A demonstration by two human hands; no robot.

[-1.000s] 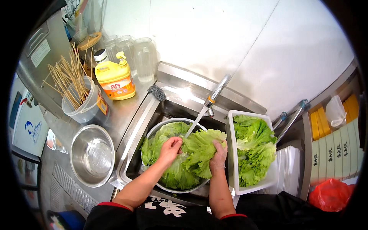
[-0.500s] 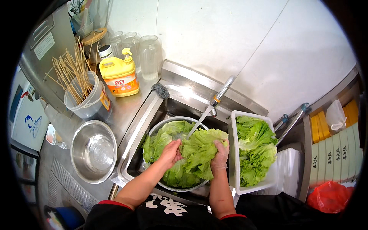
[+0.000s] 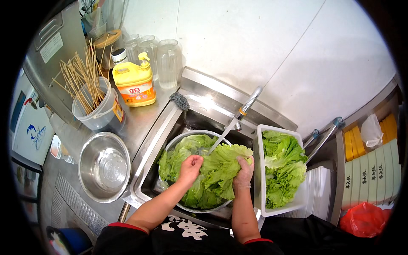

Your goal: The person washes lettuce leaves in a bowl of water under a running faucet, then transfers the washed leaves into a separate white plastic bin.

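Note:
A bunch of green lettuce (image 3: 222, 166) is spread between my two hands, over a round metal basin (image 3: 176, 138) in the sink. My left hand (image 3: 190, 169) pinches the lettuce at its left side, thumb and fingers together. At the right side my right hand (image 3: 243, 173), in a thin clear glove, is closed around the leaves. Water from the tap (image 3: 247, 103) runs down onto the lettuce between my hands. More leaves (image 3: 174, 159) fill the basin, partly hidden by my left arm and the held bunch.
A white tub (image 3: 260, 170) of lettuce stands right of the basin. On the left counter are an empty steel bowl (image 3: 104, 168), a bucket of wooden skewers (image 3: 98, 111), a yellow detergent bottle (image 3: 134, 84) and clear jugs (image 3: 168, 63). A grey scourer (image 3: 179, 101) sits on the sink's edge.
My left hand has shifted slightly up and right along the lettuce, its fingers now pinched closer together. The right hand keeps its hold in nearly the same place. Water still runs.

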